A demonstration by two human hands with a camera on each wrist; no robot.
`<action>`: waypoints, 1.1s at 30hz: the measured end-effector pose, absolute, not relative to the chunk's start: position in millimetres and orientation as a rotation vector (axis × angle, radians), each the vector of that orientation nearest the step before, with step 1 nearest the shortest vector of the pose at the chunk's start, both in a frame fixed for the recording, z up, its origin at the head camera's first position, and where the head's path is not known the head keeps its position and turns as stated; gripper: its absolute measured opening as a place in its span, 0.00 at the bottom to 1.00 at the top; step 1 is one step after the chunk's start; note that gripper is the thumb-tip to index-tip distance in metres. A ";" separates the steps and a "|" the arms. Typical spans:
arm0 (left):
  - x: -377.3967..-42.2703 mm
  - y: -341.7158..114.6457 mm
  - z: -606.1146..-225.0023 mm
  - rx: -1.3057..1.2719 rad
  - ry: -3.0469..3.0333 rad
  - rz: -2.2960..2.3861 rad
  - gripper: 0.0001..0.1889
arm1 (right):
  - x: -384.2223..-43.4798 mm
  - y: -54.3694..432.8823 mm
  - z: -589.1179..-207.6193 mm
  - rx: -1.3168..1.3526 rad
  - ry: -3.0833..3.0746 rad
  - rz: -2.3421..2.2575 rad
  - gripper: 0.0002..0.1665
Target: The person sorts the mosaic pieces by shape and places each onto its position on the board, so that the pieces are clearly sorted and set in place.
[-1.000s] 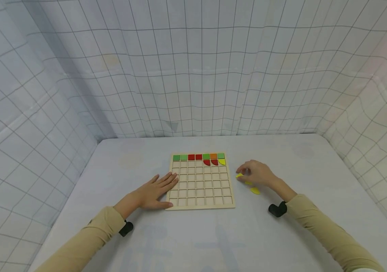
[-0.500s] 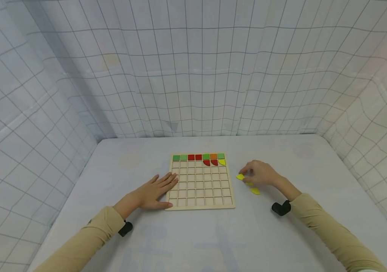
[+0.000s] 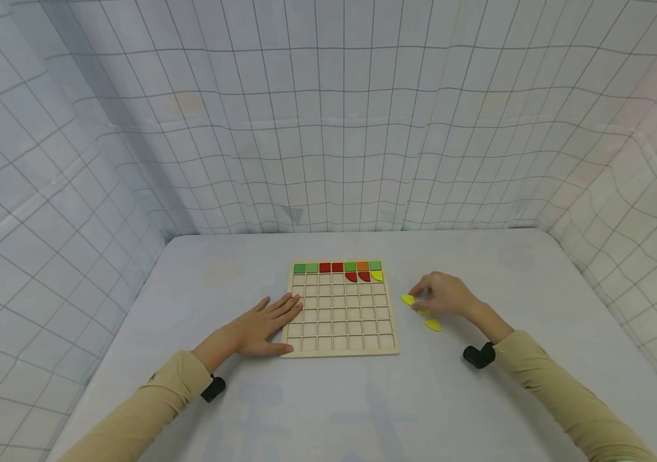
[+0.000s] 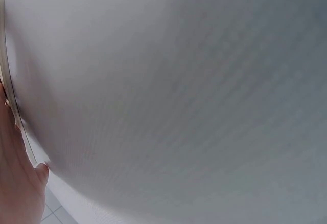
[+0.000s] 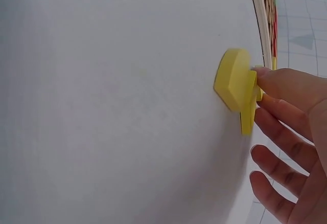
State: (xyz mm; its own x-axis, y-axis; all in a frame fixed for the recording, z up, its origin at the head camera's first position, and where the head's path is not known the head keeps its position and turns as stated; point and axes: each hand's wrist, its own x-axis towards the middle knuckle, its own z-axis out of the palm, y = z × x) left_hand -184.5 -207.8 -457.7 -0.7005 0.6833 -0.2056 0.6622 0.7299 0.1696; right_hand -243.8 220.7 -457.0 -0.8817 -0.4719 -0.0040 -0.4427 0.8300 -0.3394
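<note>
My left hand [image 3: 264,328] lies flat with spread fingers, its fingertips resting on the left edge of a wooden grid board [image 3: 340,352]. In the right wrist view, my right hand [image 5: 294,132] has its thumb and forefinger at the yellow curved-edge pieces, the other fingers loosely bent. A yellow piece [image 3: 407,299] lies by those fingertips. Another yellow piece [image 5: 248,106] is partly behind the thumb, which seems to touch it. The nearest yellow piece [image 3: 434,325] lies apart from the hand. Whether the fingers pinch a piece is unclear.
Green, red and orange square tiles [image 3: 337,267] fill the board's far row. Below its right end sit red curved pieces [image 3: 364,276] and a yellow curved piece [image 3: 377,276]. The white table [image 3: 328,410] meets grid-patterned curtains [image 3: 340,160] at the back and sides.
My right hand has shifted slightly right, showing more of the farthest yellow piece by its fingertips. My left hand and the board have stayed in place.
</note>
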 end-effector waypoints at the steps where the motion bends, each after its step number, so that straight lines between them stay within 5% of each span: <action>1: -184.5 -207.9 -458.0 1.059 2.680 0.120 0.46 | -243.6 220.6 -457.0 -0.735 2.926 -0.510 0.14; 33: -183.6 -207.6 -457.0 1.052 2.676 0.114 0.46 | -253.5 183.0 -449.3 -0.698 2.995 -0.567 0.15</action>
